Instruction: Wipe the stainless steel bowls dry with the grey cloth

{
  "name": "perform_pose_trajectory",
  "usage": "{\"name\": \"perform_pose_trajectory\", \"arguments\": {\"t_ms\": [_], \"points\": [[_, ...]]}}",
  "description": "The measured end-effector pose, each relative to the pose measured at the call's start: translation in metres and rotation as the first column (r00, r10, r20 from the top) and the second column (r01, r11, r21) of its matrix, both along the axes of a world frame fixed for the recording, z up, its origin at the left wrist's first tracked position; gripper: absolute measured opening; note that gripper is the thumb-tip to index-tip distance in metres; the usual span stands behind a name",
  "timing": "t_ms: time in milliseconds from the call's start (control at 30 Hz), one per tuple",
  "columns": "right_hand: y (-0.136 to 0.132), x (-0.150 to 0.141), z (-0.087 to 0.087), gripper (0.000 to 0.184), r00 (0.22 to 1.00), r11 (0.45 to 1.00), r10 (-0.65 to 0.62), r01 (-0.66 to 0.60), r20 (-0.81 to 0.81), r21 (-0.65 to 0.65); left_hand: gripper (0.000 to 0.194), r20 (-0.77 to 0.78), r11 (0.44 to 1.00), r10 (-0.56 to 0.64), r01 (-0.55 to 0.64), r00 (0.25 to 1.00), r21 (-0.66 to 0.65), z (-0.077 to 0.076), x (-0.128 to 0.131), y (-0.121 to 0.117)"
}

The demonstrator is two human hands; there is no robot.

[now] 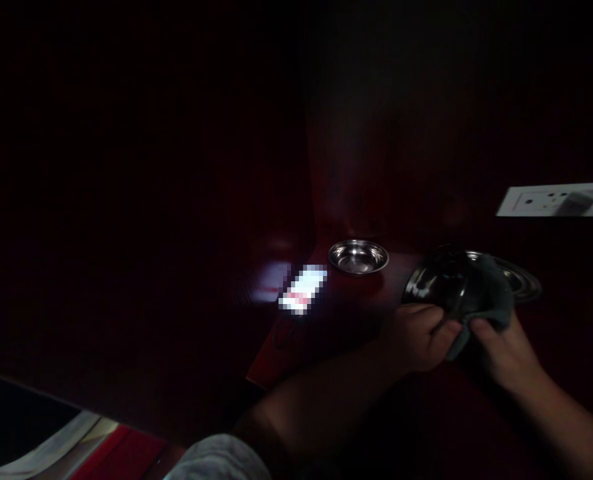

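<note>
My left hand (pixel 424 333) is closed on the near rim of a shiny metal bowl (pixel 431 280), which is tilted up. A dark grey-green cloth (pixel 499 293) is bunched in my right hand (pixel 501 347) and lies against the bowl's right side. The thumbs of both hands nearly meet at the bowl's edge. Behind the cloth, a round metal dish (pixel 529 287) shows only in part. Farther left, a small metal bowl (pixel 359 258) sits upright on the dark red surface. Dim light hides much of the held bowl's detail.
A lit phone (pixel 302 290), its screen blurred out, lies left of the small bowl, with a dark cable near it. A white socket panel (pixel 541 201) is on the wall at right. Dark panels rise at left and behind. A pale curved object (pixel 61 447) shows at lower left.
</note>
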State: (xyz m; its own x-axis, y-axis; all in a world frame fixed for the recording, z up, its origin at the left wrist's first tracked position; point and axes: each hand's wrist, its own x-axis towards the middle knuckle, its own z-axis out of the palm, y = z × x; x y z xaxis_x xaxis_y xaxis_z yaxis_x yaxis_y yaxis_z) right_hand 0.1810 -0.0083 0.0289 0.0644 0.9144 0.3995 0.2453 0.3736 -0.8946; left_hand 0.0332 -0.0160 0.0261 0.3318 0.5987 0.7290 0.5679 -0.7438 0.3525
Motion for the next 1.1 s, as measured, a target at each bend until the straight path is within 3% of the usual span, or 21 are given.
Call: {"name": "perform_pose_trajectory", "arguments": {"t_ms": [100,200,400,700,900,1100], "points": [[-0.002,-0.005,0.000,0.067,0.978,0.986,0.061,-0.090,0.200,0.142,0.035,0.024,0.999,0.041,-0.041,0.999,0.016,-0.002,-0.002,0.003],[0.000,-0.007,-0.007,0.066,0.951,0.981,0.120,-0.157,0.286,0.111,0.034,0.063,0.996,0.088,-0.089,0.994,0.008,-0.004,-0.005,0.005],[0.008,-0.006,-0.023,0.065,0.938,0.972,0.108,-0.168,0.328,0.162,0.029,0.044,0.992,0.125,-0.124,0.991,-0.026,-0.007,-0.008,0.006],[0.002,-0.017,-0.032,0.054,0.970,0.944,0.149,-0.197,0.193,0.263,0.031,-0.001,0.988,0.115,-0.114,0.993,0.105,-0.005,-0.004,-0.006],[-0.008,-0.027,-0.030,0.056,0.947,0.920,0.227,-0.286,0.229,0.269,0.033,0.110,0.994,0.093,-0.099,0.990,0.052,0.003,-0.014,-0.024],[-0.015,-0.031,-0.028,0.084,0.919,0.946,0.179,-0.259,0.351,0.197,0.036,0.338,0.988,0.059,-0.005,0.939,-0.157,0.015,-0.022,-0.049]]}}
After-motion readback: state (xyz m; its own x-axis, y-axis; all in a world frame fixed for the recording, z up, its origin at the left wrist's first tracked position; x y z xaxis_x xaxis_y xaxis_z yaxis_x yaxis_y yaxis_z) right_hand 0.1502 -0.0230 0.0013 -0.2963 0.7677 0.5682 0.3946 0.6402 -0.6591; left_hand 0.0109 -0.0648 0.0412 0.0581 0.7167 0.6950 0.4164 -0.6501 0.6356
